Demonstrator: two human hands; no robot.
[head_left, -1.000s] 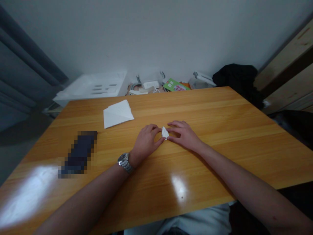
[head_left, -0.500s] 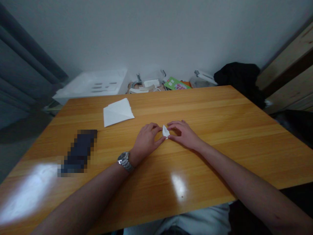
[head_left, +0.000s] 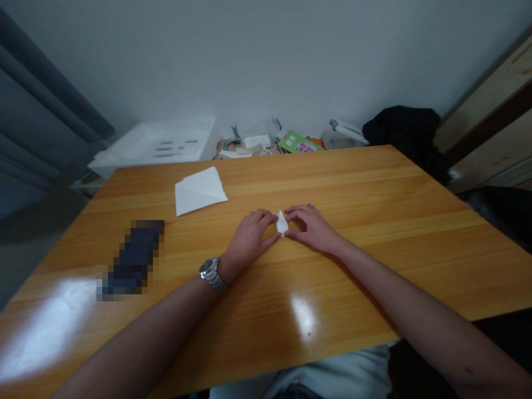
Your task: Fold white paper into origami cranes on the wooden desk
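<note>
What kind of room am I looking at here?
Probably a room in a home or small office: a glossy wooden table stands near a plain wall, with what looks like a grey curtain at the left.

No legible text; marks on green booklet too small

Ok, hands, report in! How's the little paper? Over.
Left grip, right grip: both on folded white paper. Its tip points away. White sheets off left, not in the way.

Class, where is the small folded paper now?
In the head view, the small folded paper is near the centre, between the left hand and right hand.
</note>
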